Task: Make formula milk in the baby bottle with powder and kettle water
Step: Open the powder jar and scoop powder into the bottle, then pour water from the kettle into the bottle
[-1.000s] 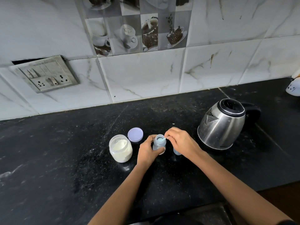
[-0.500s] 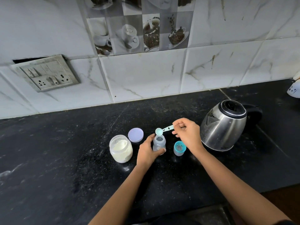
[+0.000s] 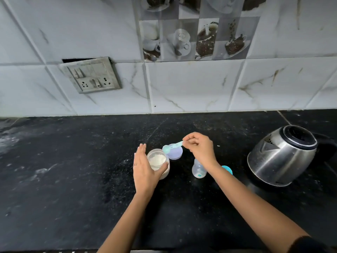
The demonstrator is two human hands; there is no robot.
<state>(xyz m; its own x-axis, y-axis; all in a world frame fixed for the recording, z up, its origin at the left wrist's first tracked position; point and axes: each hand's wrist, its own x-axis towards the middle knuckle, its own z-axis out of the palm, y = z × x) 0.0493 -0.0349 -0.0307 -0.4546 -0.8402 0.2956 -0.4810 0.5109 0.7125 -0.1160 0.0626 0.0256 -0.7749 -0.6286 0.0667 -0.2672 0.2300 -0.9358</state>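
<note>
One baby bottle [image 3: 198,169] is standing upright and uncapped on the black counter [image 3: 73,179], its mouth hidden behind the wrist crossing over it. Just to its right, one teal bottle cap [image 3: 227,169] is peeking out from behind the same forearm, mostly covered.

The right hand [image 3: 200,148] is pinching the handle of one teal scoop [image 3: 172,146] between thumb and forefinger, the other fingers curled in; the scoop's bowl is hanging at the far rim of the powder jar [image 3: 158,162]. Whether the bowl is carrying powder is too small to make out.

The left hand [image 3: 145,169] is cupping the one open jar from the left, fingers straight and together, thumb wrapping the near side. White powder is showing inside. One lilac lid [image 3: 175,152] is lying flat on the counter just behind the jar, partly under the scoop.

One steel kettle [image 3: 281,156] is sitting well to the right, its black handle cut off by the frame edge. One switch plate [image 3: 91,75] is sitting askew on the marbled wall tiles [image 3: 200,88].
</note>
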